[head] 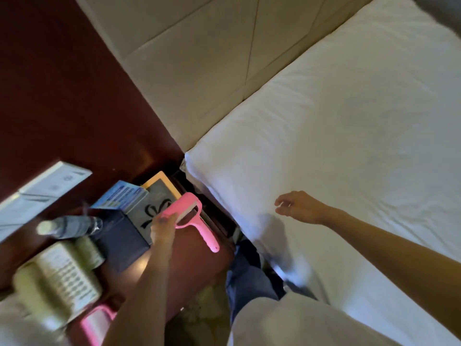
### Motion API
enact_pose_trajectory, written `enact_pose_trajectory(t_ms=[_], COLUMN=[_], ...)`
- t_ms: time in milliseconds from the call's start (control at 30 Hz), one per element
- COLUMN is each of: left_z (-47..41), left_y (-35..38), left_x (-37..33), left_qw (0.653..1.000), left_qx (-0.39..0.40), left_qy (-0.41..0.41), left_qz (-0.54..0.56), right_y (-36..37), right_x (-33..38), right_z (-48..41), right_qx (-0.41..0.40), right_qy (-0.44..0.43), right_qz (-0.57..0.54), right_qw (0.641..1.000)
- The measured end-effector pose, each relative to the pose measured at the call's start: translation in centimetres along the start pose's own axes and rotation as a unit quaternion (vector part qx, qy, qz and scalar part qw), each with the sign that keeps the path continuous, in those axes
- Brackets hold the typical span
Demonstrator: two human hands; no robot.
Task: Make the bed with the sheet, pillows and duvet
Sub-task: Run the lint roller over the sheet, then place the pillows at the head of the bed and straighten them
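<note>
We see the sheet (349, 146) laid, right of frame; no pillows or duvet. The left hand (162, 227) grips a lint roller (185, 204); the right hand (296, 207) hangs slack.

Hotel-type bedroom: bed (349, 146) with white linen at right, padded beige headboard (194, 71) at far side, wooden bedside table (194, 248) at left carrying a keypad telephone (57, 275) and water bottle (72, 224).
</note>
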State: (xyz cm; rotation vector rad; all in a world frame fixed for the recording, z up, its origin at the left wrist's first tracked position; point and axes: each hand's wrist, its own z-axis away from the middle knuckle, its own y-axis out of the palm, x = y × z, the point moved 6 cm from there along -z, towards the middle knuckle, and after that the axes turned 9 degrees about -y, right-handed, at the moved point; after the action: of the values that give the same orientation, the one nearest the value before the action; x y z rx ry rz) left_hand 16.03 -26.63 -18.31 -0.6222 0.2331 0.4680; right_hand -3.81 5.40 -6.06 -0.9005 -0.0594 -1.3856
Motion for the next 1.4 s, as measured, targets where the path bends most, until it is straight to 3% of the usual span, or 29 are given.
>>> enact_pose_trajectory(t_ms=[233,400,533,600,700,867,1000,1133,1400], left_z=[-0.6,0.2,2.8,5.0,9.2,15.6,21.2,26.8,37.8], left_y=[-0.6,-1.9,-1.6,-0.3,3.5,10.3,14.8,19.8,28.4], left_x=[1.4,0.9,-2.4,-5.1,-9.5,-14.8,-16.8,-17.1,-10.8], left_qw=[1.000,0.996,0.993,0.991,0.981,0.950,0.918,0.882,0.801], left_qx=[-0.017,-0.079,-0.111,-0.075,0.044,0.224,0.313,0.359,0.435], left_qy=[0.007,-0.021,0.046,0.097,0.177,0.205,0.241,0.296,0.347], left_qz=[0.001,-0.033,0.012,0.053,0.070,0.069,0.021,-0.070,-0.219], right_y=[0.7,0.8,0.4,-0.5,-2.1,-5.2,-6.7,-6.7,0.8], right_x=[1.0,1.5,1.3,1.1,0.5,-1.6,-4.4,-8.7,-17.6], right_z=[-2.1,-2.7,-2.2,-1.6,-0.3,3.0,8.0,14.7,27.7], right_qx=[0.017,0.017,-0.015,-0.048,-0.094,-0.181,-0.255,-0.335,-0.458], right_qy=[0.002,0.002,-0.001,0.003,0.016,0.052,0.085,0.118,0.163], right_qz=[0.045,0.041,0.006,-0.028,-0.058,-0.120,-0.194,-0.291,-0.492], right_qw=[0.999,0.999,1.000,0.998,0.994,0.975,0.944,0.888,0.723])
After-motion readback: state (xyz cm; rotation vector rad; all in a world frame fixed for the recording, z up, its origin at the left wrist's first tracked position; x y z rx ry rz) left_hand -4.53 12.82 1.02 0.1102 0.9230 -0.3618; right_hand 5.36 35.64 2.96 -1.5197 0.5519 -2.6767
